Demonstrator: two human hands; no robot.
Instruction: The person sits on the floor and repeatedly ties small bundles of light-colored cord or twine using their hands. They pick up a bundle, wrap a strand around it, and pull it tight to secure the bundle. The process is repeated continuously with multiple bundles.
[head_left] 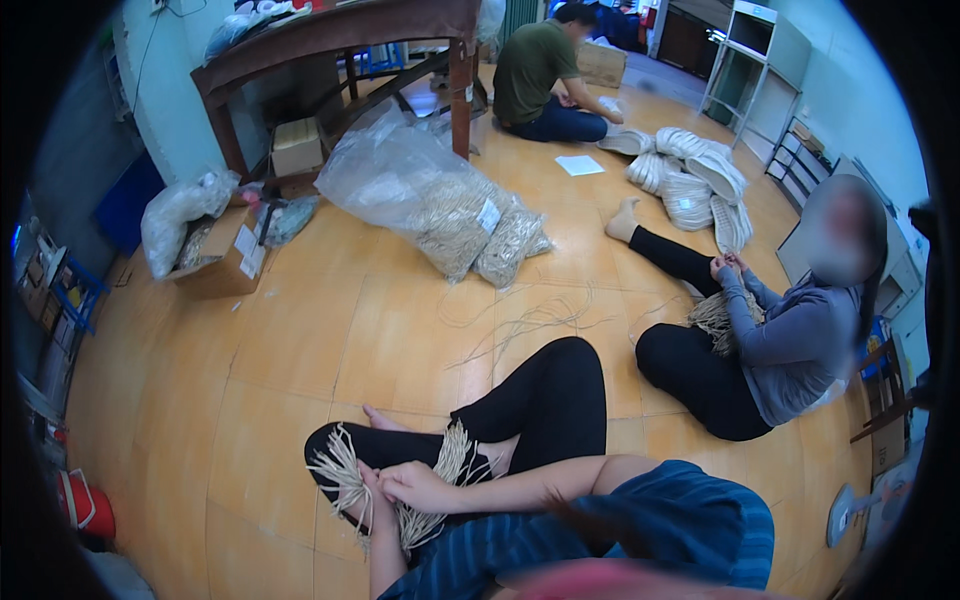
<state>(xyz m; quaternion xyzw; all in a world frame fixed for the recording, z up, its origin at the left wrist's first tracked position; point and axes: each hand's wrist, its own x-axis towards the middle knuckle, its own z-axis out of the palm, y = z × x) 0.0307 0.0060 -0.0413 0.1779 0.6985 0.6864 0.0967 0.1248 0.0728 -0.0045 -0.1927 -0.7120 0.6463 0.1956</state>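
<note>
Currently, both hands meet over the wearer's lap. Left hand (374, 492): fingers closed on a beige cord fringe (338, 466). Right hand (420, 486): fingers bent, tips against the left; cannot tell whether it pinches a strand too. Fringe spreads from the hands at 10 o'clock, 2 o'clock and 5 o'clock, across black trousers (555, 400).

Surroundings, clock taken from the hands: loose cords (525, 325) on tiled floor (290, 390), 1 o'clock; clear plastic bag (372, 165) with beige cord bundles (455, 225), 12 o'clock; open cardboard box (215, 275), 11 o'clock; red bucket (90, 508), 9 o'clock. Co-worker in grey top (800, 335), 2 o'clock, seated, hands together above beige strands (722, 318). White cord hanks (688, 200), between 1 and 2 o'clock.
</note>
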